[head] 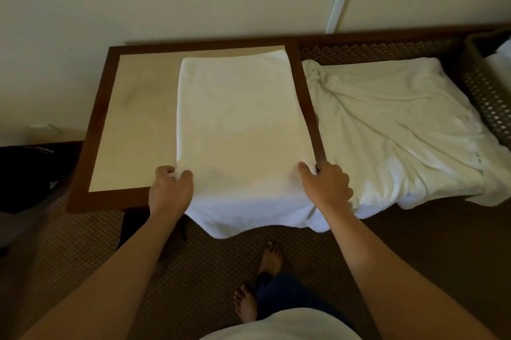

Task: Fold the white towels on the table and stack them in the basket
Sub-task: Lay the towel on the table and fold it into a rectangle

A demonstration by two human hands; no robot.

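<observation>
my left hand [170, 189] pinches the near left corner of the white towel [237, 124], my right hand [326, 187] grips its near right corner. the towel lies flat on the right half of the table [132, 118], its near end hanging over the front edge. crumpled towels [392, 132] lie just right of the table, with the basket [486, 96] at far right.

The table's [116, 129] left half lies bare. A flat towel [237, 118] covers its right half, draping over the near edge. Just past the right edge lies a crumpled towel heap [401, 129], with a woven basket [486, 96] beyond.
</observation>
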